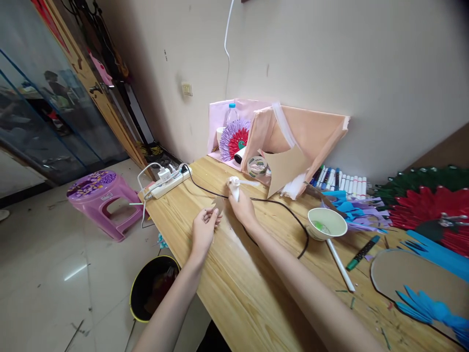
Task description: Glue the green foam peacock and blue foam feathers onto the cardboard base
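My left hand (203,229) pinches a small piece of brown cardboard (218,203) with a jagged edge, held just above the wooden table (216,298). Close on its right, my right hand (242,209) is wrapped around a white hot glue gun (234,184). A black cord (284,204) loops over the tabletop around my right forearm. The glue gun's nozzle and the cardboard are near each other; whether they touch I cannot tell.
A power strip (170,184) with plugs lies at the left table edge. Behind my hands stand a pink box (308,120) and a tape roll (257,166). To the right are a bowl (328,222), markers (348,183) and paper feathers. A bin (137,293) and purple stool (110,205) stand left.
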Action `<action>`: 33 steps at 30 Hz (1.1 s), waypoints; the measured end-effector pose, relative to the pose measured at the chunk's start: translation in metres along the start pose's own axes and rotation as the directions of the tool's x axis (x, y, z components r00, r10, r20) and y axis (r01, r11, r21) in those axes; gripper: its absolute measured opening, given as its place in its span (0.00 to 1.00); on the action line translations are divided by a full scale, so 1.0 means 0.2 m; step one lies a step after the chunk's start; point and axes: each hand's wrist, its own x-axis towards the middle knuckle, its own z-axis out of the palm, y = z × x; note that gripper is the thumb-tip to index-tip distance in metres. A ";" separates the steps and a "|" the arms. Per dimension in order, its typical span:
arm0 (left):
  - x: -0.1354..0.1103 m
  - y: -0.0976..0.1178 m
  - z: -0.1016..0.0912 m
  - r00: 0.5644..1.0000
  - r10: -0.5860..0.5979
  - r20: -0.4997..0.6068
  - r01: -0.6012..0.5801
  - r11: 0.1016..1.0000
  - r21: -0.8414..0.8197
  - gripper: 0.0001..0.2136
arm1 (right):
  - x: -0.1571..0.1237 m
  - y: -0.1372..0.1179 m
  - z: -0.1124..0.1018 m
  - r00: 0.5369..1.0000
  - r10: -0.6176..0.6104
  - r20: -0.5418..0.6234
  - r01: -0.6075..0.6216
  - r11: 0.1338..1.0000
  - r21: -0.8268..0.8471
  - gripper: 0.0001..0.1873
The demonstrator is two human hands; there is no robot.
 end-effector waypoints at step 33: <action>-0.04 0.02 0.02 0.993 0.012 0.115 -0.011 1.000 -0.012 0.13 | -0.46 0.06 -0.30 0.988 -0.109 0.108 0.070 0.948 0.311 0.15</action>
